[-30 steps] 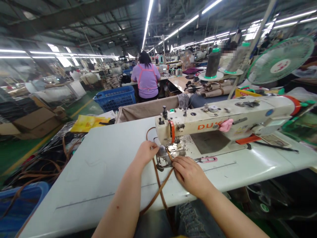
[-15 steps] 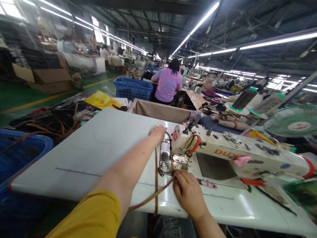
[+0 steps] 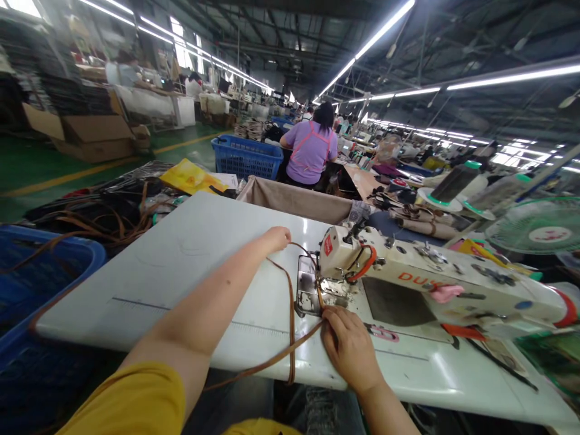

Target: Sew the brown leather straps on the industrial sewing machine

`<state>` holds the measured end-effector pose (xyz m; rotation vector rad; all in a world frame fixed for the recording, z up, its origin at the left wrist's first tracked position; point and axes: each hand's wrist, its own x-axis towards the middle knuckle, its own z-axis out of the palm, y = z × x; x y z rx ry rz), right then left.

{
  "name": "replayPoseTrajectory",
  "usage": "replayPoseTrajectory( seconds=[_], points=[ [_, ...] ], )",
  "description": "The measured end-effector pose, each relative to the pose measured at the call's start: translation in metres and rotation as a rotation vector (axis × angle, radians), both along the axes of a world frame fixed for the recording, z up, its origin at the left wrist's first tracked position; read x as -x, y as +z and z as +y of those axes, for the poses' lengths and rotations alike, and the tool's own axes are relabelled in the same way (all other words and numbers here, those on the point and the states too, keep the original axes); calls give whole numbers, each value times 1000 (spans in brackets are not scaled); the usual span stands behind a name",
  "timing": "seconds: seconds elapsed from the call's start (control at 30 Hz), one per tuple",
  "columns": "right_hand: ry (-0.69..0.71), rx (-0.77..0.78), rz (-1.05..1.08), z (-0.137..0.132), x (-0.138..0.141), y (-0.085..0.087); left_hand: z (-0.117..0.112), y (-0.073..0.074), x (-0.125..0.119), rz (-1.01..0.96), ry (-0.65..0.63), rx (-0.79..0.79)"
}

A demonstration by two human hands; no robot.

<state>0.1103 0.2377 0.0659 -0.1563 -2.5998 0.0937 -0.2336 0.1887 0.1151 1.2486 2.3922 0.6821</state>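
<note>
A cream sewing machine [image 3: 421,281] stands on a white table [image 3: 190,266]. A thin brown leather strap [image 3: 290,314] runs from behind the machine's head, loops over the table and hangs off the front edge. My left hand [image 3: 275,237] is stretched far out, closed on the strap behind the needle area. My right hand [image 3: 351,344] lies at the needle plate [image 3: 312,290], fingers pressed together on the strap where it enters the presser foot.
A blue crate [image 3: 40,284] with brown straps sits at the left, more straps piled behind it [image 3: 113,211]. A beige fabric bin [image 3: 294,202] stands behind the table. A person in purple [image 3: 312,151] sits ahead. Thread cones [image 3: 453,181] and a green fan [image 3: 539,226] are at right.
My left hand has reached from the needle area to the far side of the machine head and closed on the strap, pulling it back. The view swung left. My right hand stays at the plate.
</note>
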Motion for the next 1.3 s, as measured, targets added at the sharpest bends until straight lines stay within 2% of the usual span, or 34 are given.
replayPoseTrajectory(
  seconds=[0.13,0.23,0.43,0.63,0.83,1.03,1.2,1.3],
  points=[
    [-21,22,-32,-1,-1,-1,-29,1,-3,-19,7,-57],
    [-30,26,-22,-1,-2,-1,-42,-1,-9,-48,20,-104],
    [-32,31,9,-3,-2,-1,-54,-4,-20,-94,62,-174],
    [-42,32,21,-3,-2,0,-65,3,-29,-189,66,-184],
    [-47,34,44,-4,-3,1,-82,6,-48,-342,85,-168],
    [-25,35,73,-4,-4,2,-97,6,-68,-508,99,-228],
    [-14,30,132,-2,-6,3,-116,15,-95,-700,47,-254],
    [-40,110,189,-9,-3,6,-127,15,-112,-821,31,-247]
  ],
)
